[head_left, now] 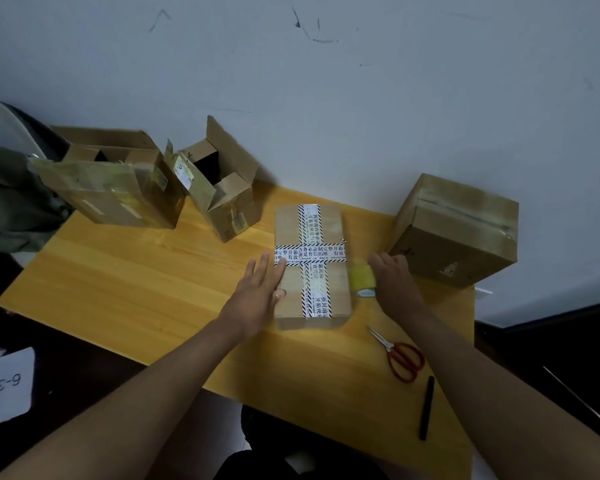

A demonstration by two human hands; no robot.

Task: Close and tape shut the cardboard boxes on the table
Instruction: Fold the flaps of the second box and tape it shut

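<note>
Beside the flat box [310, 265], right hand [394, 282] gripping tape roll [362, 279].

Brown flat box [312, 268] is showing a cross of white tape with black stripes and black print. Tape roll [362, 279] is looking yellow. Scissors [400, 356] are showing red handles; marker [426, 407] black; table [146, 285] yellow wood grain.

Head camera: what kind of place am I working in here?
Probably a small makeshift packing station, not a warehouse line: a yellow wooden table pushed against a scuffed white wall, cardboard boxes in various states of sealing, plus red-handled scissors and a tape roll held in the right hand.
</note>
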